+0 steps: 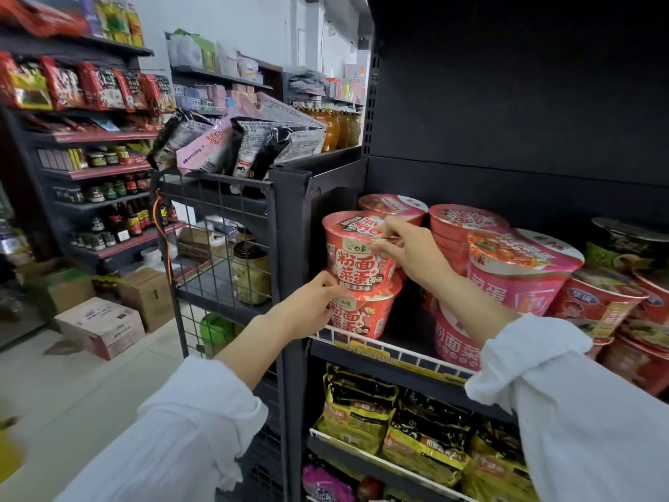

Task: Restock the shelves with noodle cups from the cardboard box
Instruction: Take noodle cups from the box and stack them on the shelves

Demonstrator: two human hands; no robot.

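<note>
With your left hand [314, 306] cupping the seam between the stacked cups and your right hand [405, 248] fingers spread on the upper red noodle cup [356, 248], centre it squarely on the lower cup [362, 313] behind the shelf rail [398, 353] before releasing.

Upper noodle cup [356, 248] stacked on lower noodle cup [362, 313] at the left end of the shelf [394, 353]; left hand [311, 306] at the stack's left, right hand [409, 251] at its right; further cups [521, 269] to the right; packets [427, 436] on the shelf below; wire rack [221, 248] left of the shelving.
</note>
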